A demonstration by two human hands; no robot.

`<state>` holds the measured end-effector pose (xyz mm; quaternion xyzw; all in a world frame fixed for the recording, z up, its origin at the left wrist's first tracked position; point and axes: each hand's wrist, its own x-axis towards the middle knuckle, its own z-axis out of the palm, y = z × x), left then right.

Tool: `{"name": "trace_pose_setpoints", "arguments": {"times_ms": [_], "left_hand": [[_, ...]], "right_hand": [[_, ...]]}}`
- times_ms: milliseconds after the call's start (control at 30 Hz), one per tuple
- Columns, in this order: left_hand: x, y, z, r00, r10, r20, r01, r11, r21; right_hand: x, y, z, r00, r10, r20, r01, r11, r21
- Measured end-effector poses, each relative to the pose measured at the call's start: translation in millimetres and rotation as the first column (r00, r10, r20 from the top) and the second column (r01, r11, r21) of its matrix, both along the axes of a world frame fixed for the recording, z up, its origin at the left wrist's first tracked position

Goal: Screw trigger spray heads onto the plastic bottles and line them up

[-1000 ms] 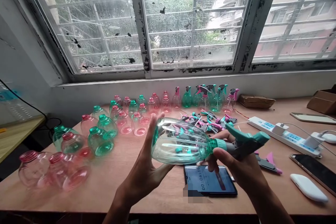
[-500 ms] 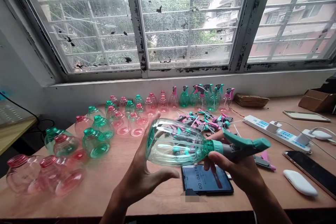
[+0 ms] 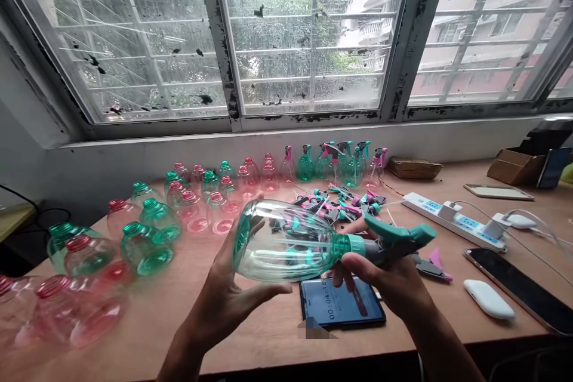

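Note:
A clear green spray bottle (image 3: pixel 286 245) lies sideways in the air between my hands, its green-and-grey trigger head (image 3: pixel 398 236) pointing right. My left hand (image 3: pixel 226 289) cups the bottle's base, with the fingers partly hidden behind it and the thumb stretched out underneath. At the neck, my right hand (image 3: pixel 394 286) has its thumb and fingers closed round the collar. Through the clear wall I see a thin tube inside. Behind the bottle is a pile of loose pink and green trigger heads (image 3: pixel 344 206).
Open pink and green bottles (image 3: pixel 150 248) stand along the left and back. Several bottles with trigger heads (image 3: pixel 305 164) line the wall. A phone showing a timer (image 3: pixel 342 304) lies below the hands. To the right are a power strip (image 3: pixel 452 221), a dark phone (image 3: pixel 514 286) and a white mouse-shaped object (image 3: pixel 489 299).
The view has swung slightly right, so everything appears farther left. Both hands keep the same hold on the spray bottle.

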<state>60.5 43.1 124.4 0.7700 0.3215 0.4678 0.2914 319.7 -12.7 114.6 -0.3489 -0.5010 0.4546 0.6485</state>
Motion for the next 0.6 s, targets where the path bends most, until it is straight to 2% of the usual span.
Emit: {"name": "trace_pose_setpoints", "arguments": {"times_ms": [133, 233, 400, 600], "left_hand": [[3.3, 3.2, -5.0, 0.999, -0.047, 0.016, 0.045, 0.994, 0.097], [5.8, 1.3, -3.7, 1.000, -0.018, 0.004, 0.018, 0.997, 0.082], [5.7, -2.6, 7.0, 0.999, -0.047, -0.004, 0.047, 0.999, -0.012], [2.7, 1.4, -1.4, 0.999, -0.031, -0.008, 0.031, 0.995, 0.095]], "right_hand": [[3.0, -0.2, 2.7, 0.995, 0.089, -0.050, -0.091, 0.995, -0.032], [3.9, 0.6, 1.9, 0.998, 0.062, 0.003, -0.061, 0.998, -0.034], [3.6, 2.9, -1.7, 0.998, 0.020, 0.058, -0.022, 0.999, 0.024], [1.2, 6.7, -4.7, 0.997, 0.068, 0.040, -0.068, 0.998, -0.008]]}}
